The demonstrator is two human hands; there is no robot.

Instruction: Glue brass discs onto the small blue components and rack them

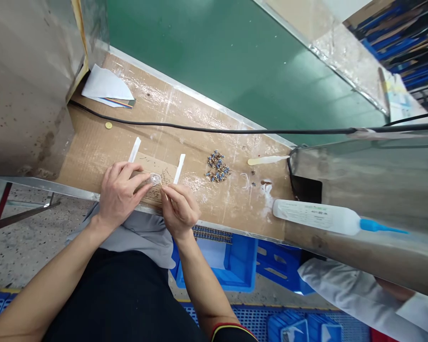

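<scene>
My left hand (120,194) is closed round a small clear cup-like piece (155,179), held just above the cardboard-covered bench (185,142). My right hand (180,209) pinches a thin stick (163,191) whose tip points at the clear piece. Both hands work over a small brown card (164,171) flanked by two white strips (134,149) (179,168). A heap of small blue and copper wound parts (218,166) lies a hand's width to the right.
A black cable (206,128) crosses the bench. A white squeeze bottle with a blue nozzle (320,216) lies at the right, and a pale spatula (267,160) beyond the heap. A green belt (235,61) runs behind. Blue bins (235,266) sit below; another person's white sleeve (356,294) is at the right.
</scene>
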